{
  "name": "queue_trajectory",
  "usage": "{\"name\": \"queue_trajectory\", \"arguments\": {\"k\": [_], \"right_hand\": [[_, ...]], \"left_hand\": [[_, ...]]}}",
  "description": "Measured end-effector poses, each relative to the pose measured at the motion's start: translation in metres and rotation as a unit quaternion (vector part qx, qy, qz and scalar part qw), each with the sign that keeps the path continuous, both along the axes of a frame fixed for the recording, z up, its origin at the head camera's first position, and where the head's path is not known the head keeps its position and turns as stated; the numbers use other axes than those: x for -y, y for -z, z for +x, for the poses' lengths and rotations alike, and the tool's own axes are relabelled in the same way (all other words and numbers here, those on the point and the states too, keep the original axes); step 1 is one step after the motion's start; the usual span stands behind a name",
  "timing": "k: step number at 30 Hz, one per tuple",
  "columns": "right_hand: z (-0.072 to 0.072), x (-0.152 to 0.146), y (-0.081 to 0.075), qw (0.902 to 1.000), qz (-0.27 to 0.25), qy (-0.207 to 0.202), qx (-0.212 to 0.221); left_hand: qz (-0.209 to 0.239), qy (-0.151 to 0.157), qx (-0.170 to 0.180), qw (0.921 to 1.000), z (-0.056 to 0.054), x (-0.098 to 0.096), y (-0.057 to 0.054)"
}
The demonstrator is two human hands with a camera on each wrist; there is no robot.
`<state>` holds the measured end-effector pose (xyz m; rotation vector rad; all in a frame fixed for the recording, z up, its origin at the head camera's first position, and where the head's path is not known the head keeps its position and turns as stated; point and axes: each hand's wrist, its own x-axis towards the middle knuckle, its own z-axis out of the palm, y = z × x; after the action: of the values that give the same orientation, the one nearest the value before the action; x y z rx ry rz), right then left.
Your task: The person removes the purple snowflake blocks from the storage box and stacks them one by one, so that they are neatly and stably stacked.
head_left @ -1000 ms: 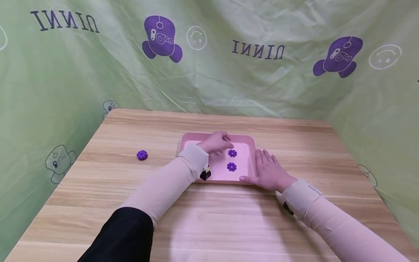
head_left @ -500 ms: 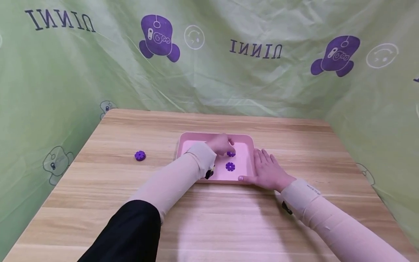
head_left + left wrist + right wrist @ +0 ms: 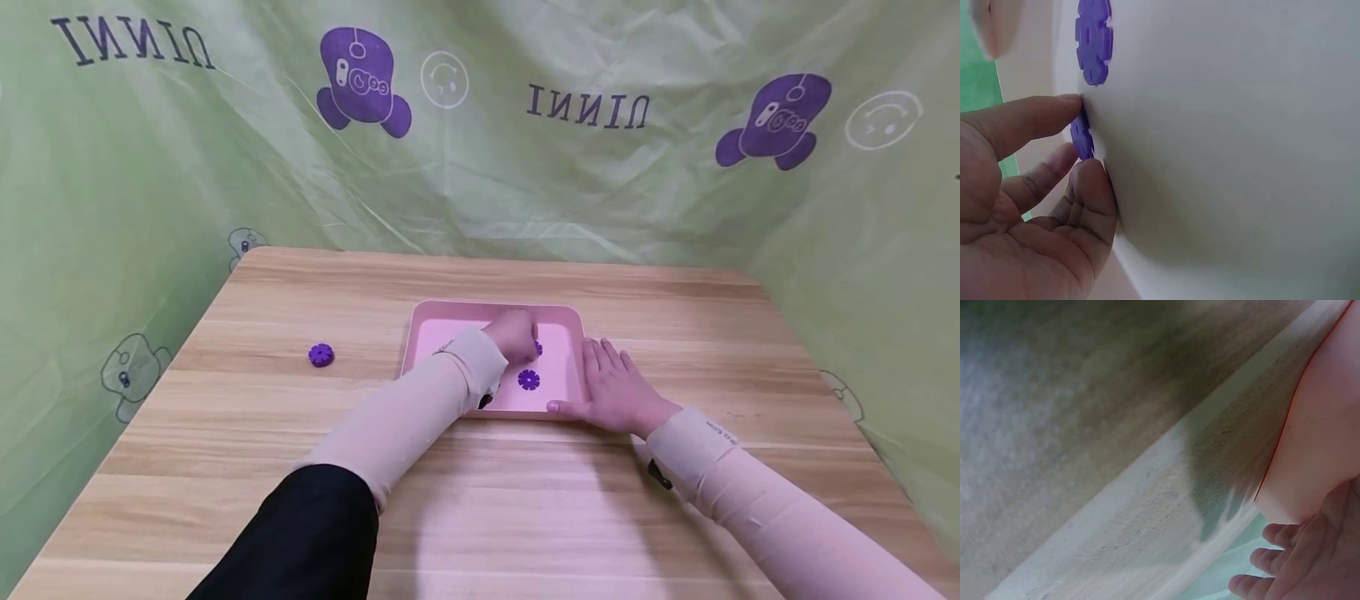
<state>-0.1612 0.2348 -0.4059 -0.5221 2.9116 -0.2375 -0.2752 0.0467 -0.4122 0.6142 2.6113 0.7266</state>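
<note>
Over the right half of a pink tray, my left hand pinches a purple notched disc lying at the tray floor. In the left wrist view the thumb is at one edge of this disc and a curled finger at the opposite edge. A second notched disc lies flat in the tray, nearer me. My right hand rests at the tray's right side with fingers straight and spread. Its thumb lies at the near right corner of the rim.
Left of the tray, on the wooden table, sits another purple notched disc, thick like a small stack. A green printed curtain hangs behind the table and along both sides.
My left hand has moved right and toward me over the farther disc, and its fingers have closed in on it. The right hand has stayed in place.
</note>
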Motion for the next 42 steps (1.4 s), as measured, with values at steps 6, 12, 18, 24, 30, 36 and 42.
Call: {"name": "queue_trajectory", "arguments": {"k": [6,12,18,24,30,36,42], "right_hand": [[0.000,0.000,0.001,1.0000,-0.004,0.004,0.005],[0.000,-0.001,0.001,0.9999,-0.008,0.010,0.009],[0.000,0.000,0.002,0.9999,-0.006,0.007,0.006],[0.000,0.000,0.001,1.0000,0.001,0.005,0.007],[0.000,0.001,0.002,0.9998,-0.001,0.010,0.014],[0.001,0.002,0.001,0.9999,-0.001,0.008,0.012],[0.001,0.001,0.000,0.9999,-0.002,0.007,0.009]], "left_hand": [[-0.013,0.007,-0.014,0.9998,0.001,0.000,0.000],[0.051,-0.007,-0.003,0.9987,0.000,0.006,0.000],[0.089,-0.048,0.010,0.9948,-0.001,0.022,-0.006],[0.186,-0.112,0.033,0.9756,-0.003,0.042,-0.011],[0.216,-0.145,0.050,0.9644,-0.002,0.064,-0.021],[0.228,-0.149,0.049,0.9611,0.003,0.083,-0.031],[0.257,-0.158,0.058,0.9516,0.004,0.095,-0.031]]}}
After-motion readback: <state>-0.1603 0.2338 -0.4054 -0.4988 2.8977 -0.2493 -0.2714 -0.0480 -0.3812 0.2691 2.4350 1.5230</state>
